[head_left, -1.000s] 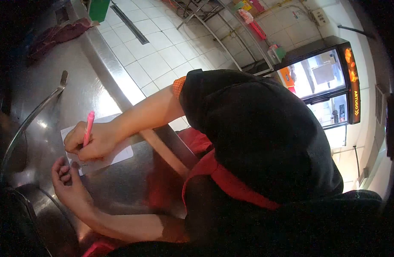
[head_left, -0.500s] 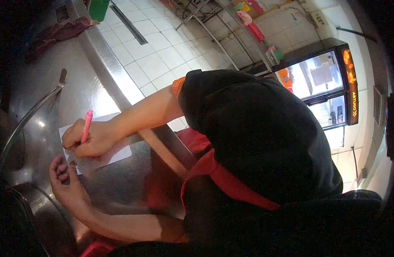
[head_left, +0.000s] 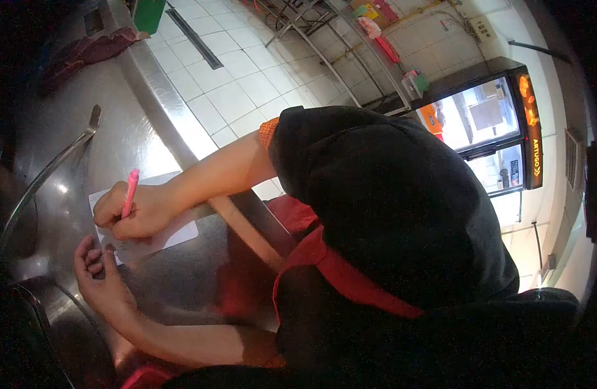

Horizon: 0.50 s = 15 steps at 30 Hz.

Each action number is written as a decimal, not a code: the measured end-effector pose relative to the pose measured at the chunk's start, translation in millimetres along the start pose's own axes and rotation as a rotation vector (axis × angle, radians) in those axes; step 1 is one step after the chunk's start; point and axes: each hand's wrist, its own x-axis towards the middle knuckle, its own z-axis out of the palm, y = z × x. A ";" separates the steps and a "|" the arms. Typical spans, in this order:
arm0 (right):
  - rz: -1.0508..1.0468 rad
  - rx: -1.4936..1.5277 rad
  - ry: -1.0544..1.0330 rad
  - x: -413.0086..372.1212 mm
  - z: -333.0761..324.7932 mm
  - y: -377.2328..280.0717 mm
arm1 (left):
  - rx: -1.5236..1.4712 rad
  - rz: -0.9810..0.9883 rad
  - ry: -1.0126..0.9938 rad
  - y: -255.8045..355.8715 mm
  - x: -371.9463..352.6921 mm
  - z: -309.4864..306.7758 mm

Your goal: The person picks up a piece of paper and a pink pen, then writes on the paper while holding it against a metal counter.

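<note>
A pink marker pen stands nearly upright in my right hand, whose fingers are wrapped round it. That hand rests on a white sheet of paper lying on the metal counter. Its fingers cover the pen's tip and much of the sheet. My left hand lies at the sheet's lower left corner, palm turned up, fingers loosely curled and apart. Its thumb touches the paper's edge near some faint dark marks, and nothing is in the palm.
A curved metal handle or rod crosses the counter's left side. A dark red cloth lies at the far end, near a green object. Across the tiled floor stand a metal rack and a lit display fridge.
The pink pen's upper end has shifted very slightly left and down in my right hand. My left hand and the paper look the same.
</note>
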 end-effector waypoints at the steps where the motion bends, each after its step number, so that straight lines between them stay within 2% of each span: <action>1: -0.094 -0.095 0.005 2.1 -0.9 3.2 | 0.000 0.000 0.000 0.3 -0.1 -0.1; 2: -0.189 -0.190 0.009 3.0 -1.7 5.6 | -0.001 0.002 0.006 0.5 -0.3 0.1; 6: -0.184 -0.132 0.007 1.4 -0.6 -3.0 | 0.002 -0.016 0.016 3.3 -0.7 0.4; 8: 0.050 0.124 0.009 -1.5 3.6 1.1 | -0.008 -0.010 0.019 1.4 -1.0 1.0; 9: 0.050 0.124 0.008 -2.0 3.1 2.7 | -0.019 -0.004 0.020 0.9 -1.1 1.1; 11: -0.009 0.043 -0.071 -1.9 1.3 -0.2 | -0.019 -0.017 0.014 1.1 -1.0 0.7; 15: -0.110 -0.097 -0.059 0.0 -0.1 -14.2 | 0.000 -0.008 -0.016 -5.8 0.6 0.3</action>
